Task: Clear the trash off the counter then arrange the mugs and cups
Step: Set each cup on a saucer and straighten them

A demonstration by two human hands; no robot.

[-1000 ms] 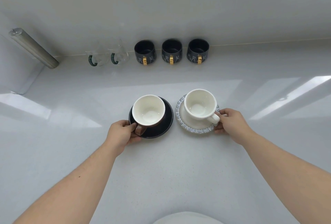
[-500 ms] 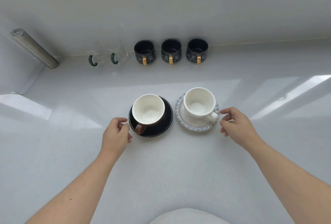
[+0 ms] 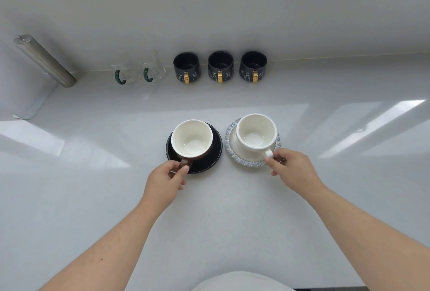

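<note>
We are pinching a cup handle in each hand: our left hand (image 3: 164, 180) is gripping the brown cup (image 3: 191, 139) on its black saucer (image 3: 210, 157), our right hand (image 3: 292, 169) the white cup (image 3: 256, 132) on its patterned saucer (image 3: 230, 148), mid-counter. Turning either too sharply is risking sliding it off-centre or tipping it. Both are sitting upright, empty, glossy.

A glossy white stone counter (image 3: 93, 197) meets a plain white wall (image 3: 209, 11) at its far edge; bright light bands streak the counter's right side.
</note>
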